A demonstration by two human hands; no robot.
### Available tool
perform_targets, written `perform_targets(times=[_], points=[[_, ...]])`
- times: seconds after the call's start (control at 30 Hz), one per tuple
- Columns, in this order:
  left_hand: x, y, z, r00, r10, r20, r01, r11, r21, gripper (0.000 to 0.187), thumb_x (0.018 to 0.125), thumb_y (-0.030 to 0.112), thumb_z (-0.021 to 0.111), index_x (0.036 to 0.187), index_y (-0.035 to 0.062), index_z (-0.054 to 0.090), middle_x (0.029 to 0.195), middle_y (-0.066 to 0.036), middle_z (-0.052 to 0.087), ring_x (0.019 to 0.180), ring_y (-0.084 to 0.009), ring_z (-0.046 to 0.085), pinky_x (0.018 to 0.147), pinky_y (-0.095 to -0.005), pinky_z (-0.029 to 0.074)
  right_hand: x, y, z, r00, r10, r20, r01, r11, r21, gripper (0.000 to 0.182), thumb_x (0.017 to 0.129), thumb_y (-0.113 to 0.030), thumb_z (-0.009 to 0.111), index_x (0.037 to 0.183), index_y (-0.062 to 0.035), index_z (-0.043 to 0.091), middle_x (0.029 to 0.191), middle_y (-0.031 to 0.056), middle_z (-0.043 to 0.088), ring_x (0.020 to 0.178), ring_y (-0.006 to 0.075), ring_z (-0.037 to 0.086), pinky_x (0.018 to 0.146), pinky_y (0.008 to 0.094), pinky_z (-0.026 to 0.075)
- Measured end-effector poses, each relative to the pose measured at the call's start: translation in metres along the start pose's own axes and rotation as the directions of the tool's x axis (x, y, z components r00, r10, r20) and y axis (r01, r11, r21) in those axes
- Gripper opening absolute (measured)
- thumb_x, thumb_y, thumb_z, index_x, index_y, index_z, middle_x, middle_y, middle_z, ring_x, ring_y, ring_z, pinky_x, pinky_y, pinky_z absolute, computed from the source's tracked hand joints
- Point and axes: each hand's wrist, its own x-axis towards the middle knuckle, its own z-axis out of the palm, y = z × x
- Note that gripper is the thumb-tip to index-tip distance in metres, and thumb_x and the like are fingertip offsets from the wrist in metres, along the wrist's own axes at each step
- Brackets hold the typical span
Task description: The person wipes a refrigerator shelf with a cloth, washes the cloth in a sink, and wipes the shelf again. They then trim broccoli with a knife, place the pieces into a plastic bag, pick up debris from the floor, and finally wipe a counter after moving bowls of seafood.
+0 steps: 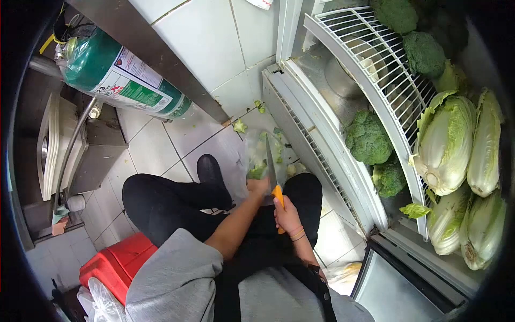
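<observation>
The right hand is closed round the orange handle of a knife, whose blade points away from the person (long axis running up the view). The left hand grips a broccoli piece beside the blade, above the tiled floor.

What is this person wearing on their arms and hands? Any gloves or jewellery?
No gloves: both hands are bare. The left hand comes out of a loose grey sleeve pushed up near the elbow, leaving the forearm uncovered. The right hand has thin bands around the wrist, and further up the arm there is dark fabric. No rings can be made out.
</observation>
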Motion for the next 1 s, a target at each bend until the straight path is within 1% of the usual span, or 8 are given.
perform_targets(times=[0.07, 0.17, 0.23, 0.57, 0.8, 0.87, 0.97, 1.0], points=[[-0.007, 0.012, -0.007, 0.962, 0.267, -0.057, -0.236, 0.918, 0.318, 0.094, 0.057, 0.044, 0.075, 0.126, -0.0055, 0.036, 0.123, -0.023, 0.045, 0.112, -0.0339, 0.046, 0.094, -0.0388, 0.038, 0.0, -0.003, 0.0, 1.0, -0.012, -0.014, 0.012, 1.0, -0.015, 0.025, 0.092, -0.031, 0.045, 0.088, -0.0063, 0.044, 0.055, 0.0021, 0.046, 0.039, 0.0102, 0.045, 0.035, 0.0253, 0.04], [-0.005, 0.024, -0.019, 0.921, 0.196, 0.338, -0.187, 0.981, -0.058, 0.079, 0.058, 0.029, 0.076, 0.124, 0.0039, 0.041, 0.122, -0.02, 0.043, 0.111, -0.0365, 0.044, 0.094, -0.0412, 0.036, 0.001, 0.001, 0.001, 0.999, -0.01, -0.032, 0.009, 0.999, -0.038, 0.025, 0.092, -0.031, 0.045, 0.088, -0.0058, 0.044, 0.055, 0.0024, 0.046, 0.039, 0.0104, 0.046, 0.035, 0.0255, 0.041], [-0.034, 0.018, -0.022, 0.738, 0.669, 0.093, -0.648, 0.662, 0.377, 0.069, 0.058, 0.022, 0.076, 0.119, 0.0103, 0.046, 0.124, -0.018, 0.039, 0.114, -0.0392, 0.039, 0.094, -0.0447, 0.034, 0.004, 0.001, 0.0, 0.999, -0.007, -0.043, 0.005, 0.999, -0.045, 0.025, 0.092, -0.031, 0.045, 0.088, -0.0055, 0.044, 0.055, 0.0026, 0.047, 0.039, 0.0106, 0.046, 0.035, 0.0256, 0.041], [-0.008, 0.025, -0.032, 0.805, 0.514, 0.296, -0.591, 0.647, 0.482, 0.064, 0.051, 0.014, 0.077, 0.108, 0.0286, 0.054, 0.12, -0.013, 0.037, 0.113, -0.0377, 0.036, 0.091, -0.0545, 0.033, -0.003, -0.001, -0.005, 0.995, -0.017, -0.098, 0.013, 0.999, -0.039, 0.026, 0.092, -0.03, 0.045, 0.088, -0.0042, 0.043, 0.056, 0.0036, 0.049, 0.04, 0.0115, 0.048, 0.035, 0.026, 0.041], [0.012, 0.037, -0.086, 0.586, 0.744, 0.321, -0.713, 0.284, 0.641, 0.05, 0.054, 0.008, 0.071, 0.098, 0.0269, 0.059, 0.115, -0.012, 0.042, 0.114, -0.0344, 0.035, 0.086, -0.0585, 0.033, 0.006, 0.001, -0.004, 0.993, -0.061, -0.105, 0.058, 0.998, -0.031, 0.026, 0.093, -0.03, 0.045, 0.09, -0.0045, 0.043, 0.056, 0.0029, 0.047, 0.039, 0.011, 0.047, 0.035, 0.0263, 0.041], [0.045, 0.029, -0.086, 0.318, 0.893, 0.318, -0.909, 0.191, 0.371, 0.046, 0.056, 0.016, 0.075, 0.098, 0.0209, 0.057, 0.107, -0.012, 0.047, 0.103, -0.0299, 0.044, 0.083, -0.0468, 0.037, 0.011, 0.004, 0.0, 0.994, -0.067, -0.091, 0.064, 0.997, -0.04, 0.026, 0.092, -0.031, 0.045, 0.091, -0.0049, 0.044, 0.056, 0.0022, 0.047, 0.039, 0.0104, 0.046, 0.035, 0.0261, 0.041], [0.076, 0.03, -0.084, 0.789, 0.578, 0.207, -0.505, 0.803, -0.315, 0.049, 0.06, 0.022, 0.073, 0.104, 0.0106, 0.056, 0.105, -0.016, 0.052, 0.108, -0.032, 0.044, 0.089, -0.0426, 0.038, 0.008, 0.0, 0.007, 0.993, -0.09, -0.072, 0.087, 0.996, -0.037, 0.026, 0.092, -0.031, 0.045, 0.092, -0.0052, 0.045, 0.055, 0.0019, 0.047, 0.039, 0.01, 0.047, 0.035, 0.0257, 0.041], [0.073, 0.03, -0.085, 0.788, 0.58, 0.206, -0.508, 0.802, -0.314, 0.049, 0.06, 0.022, 0.073, 0.104, 0.0106, 0.056, 0.105, -0.016, 0.052, 0.108, -0.032, 0.044, 0.089, -0.0426, 0.038, 0.006, -0.002, 0.009, 0.993, -0.104, -0.063, 0.101, 0.994, -0.046, 0.028, 0.092, -0.032, 0.045, 0.092, -0.0041, 0.045, 0.056, 0.0064, 0.051, 0.042, 0.0166, 0.052, 0.037, 0.0293, 0.043]])
